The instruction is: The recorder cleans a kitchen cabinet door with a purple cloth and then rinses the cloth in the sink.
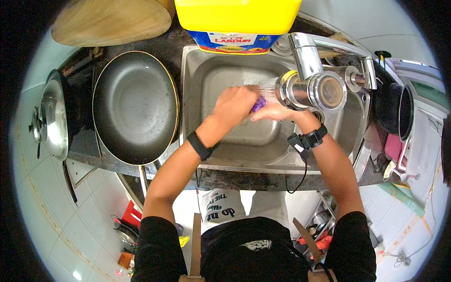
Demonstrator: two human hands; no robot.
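Over the stainless steel sink (243,137), my left hand (234,104) is closed around a purple scrubber or sponge (259,104), with only part of it showing. My right hand (273,112) lies against its right side, thumb pointing left. The tap head hides some of the right hand's fingers, so its grip is unclear. Water sprays from the chrome tap (296,91) onto both hands.
Left of the sink rests a black frying pan (135,105). A yellow Labour container (238,21) stands behind the basin, beside a round wooden board (112,23). A lidded wok (56,116) is at far left; a dark pot (393,107) is at right.
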